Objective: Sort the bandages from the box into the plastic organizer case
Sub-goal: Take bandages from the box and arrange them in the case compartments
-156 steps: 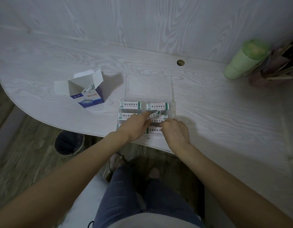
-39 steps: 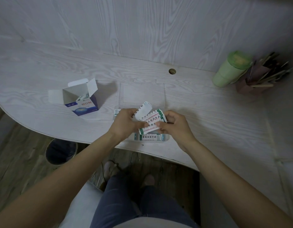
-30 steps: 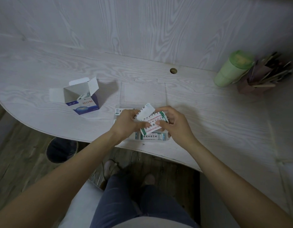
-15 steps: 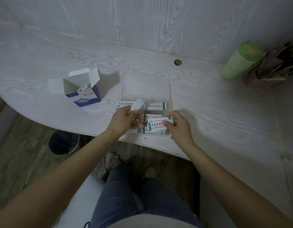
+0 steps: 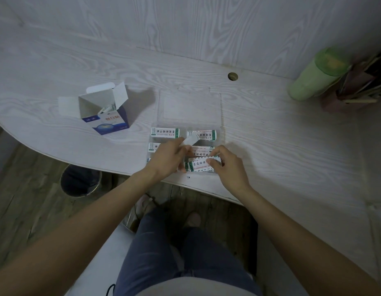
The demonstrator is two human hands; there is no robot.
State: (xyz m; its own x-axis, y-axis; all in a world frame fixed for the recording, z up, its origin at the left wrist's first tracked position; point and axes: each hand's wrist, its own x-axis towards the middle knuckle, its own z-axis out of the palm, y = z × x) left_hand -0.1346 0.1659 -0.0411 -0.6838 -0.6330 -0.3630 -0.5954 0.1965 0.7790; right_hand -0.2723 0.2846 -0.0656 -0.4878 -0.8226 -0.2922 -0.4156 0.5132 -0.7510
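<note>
A clear plastic organizer case (image 5: 221,133) lies open near the table's front edge, its flat lid (image 5: 190,105) folded back. White bandages with green ends fill its compartments, such as one at the back left (image 5: 165,132). My left hand (image 5: 167,158) holds a few bandages (image 5: 190,140) over the case. My right hand (image 5: 228,164) pinches one bandage (image 5: 201,165) down at the front right compartment. The blue and white bandage box (image 5: 106,115) stands open to the left, with a few bandages inside.
A green cup (image 5: 313,76) and a holder of sticks (image 5: 356,90) stand at the back right. A cable hole (image 5: 232,76) is in the table. A dark bin (image 5: 80,181) sits on the floor under the table's curved edge.
Both hands came down from above the case. My right hand drew one bandage from the fanned bunch and lowered it to the front right compartment; my left hand keeps the others.
</note>
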